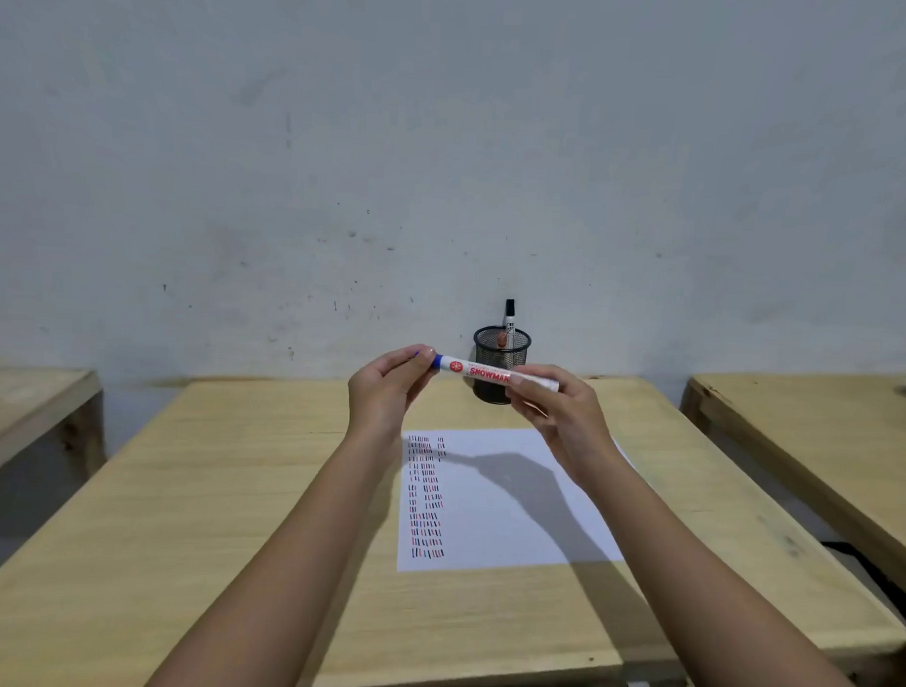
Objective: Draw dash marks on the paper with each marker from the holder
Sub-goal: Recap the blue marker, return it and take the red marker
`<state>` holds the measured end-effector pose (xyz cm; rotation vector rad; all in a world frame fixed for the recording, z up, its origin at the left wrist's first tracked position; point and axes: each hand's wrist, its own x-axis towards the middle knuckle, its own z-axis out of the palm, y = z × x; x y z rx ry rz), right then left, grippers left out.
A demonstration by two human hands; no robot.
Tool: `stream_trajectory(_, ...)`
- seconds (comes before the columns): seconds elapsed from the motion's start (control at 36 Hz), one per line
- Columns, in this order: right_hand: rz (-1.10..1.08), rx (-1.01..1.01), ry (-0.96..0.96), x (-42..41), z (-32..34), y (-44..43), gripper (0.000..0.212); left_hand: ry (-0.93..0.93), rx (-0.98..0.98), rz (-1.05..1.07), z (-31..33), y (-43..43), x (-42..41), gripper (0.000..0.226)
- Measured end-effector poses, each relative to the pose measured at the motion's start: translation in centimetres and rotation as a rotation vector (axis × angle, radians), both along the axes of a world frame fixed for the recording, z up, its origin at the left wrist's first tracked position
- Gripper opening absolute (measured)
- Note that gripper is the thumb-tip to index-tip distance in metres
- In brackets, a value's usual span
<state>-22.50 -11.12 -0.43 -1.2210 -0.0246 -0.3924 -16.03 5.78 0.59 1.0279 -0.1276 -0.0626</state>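
Both hands hold a white marker [483, 371] with a blue cap level above the table, in front of the black mesh holder [490, 388]. My left hand [387, 390] pinches the blue cap end. My right hand [559, 406] grips the white barrel end. A black-capped marker [510, 319] stands upright in the holder, and something red shows inside the mesh. The white paper [507, 504] lies below the hands, with columns of black and red dash marks down its left side.
The wooden table [240, 490] stands against a grey wall. Another wooden table [818, 428] sits to the right, and a third table [27, 405] is at the left. A gap separates each from the middle table.
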Motion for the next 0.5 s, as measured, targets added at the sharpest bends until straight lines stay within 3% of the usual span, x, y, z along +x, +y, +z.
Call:
stream_trajectory(0.11,-0.048,-0.405,0.062,-0.2,-0.2,-0.9,0.012,-0.109,0.122,0.011,1.1,-0.7,0.4,0.023)
stream_trajectory(0.22,-0.084,-0.666,0.088,0.4,-0.1,-1.2,0.019,-0.234,0.303,0.011,2.1,-2.3,1.0,0.018)
stream_trajectory(0.5,-0.102,-0.821,0.084,4.0,1.8,-2.6,0.014,-0.492,0.530,-0.086,4.2,-6.1,4.4,0.018)
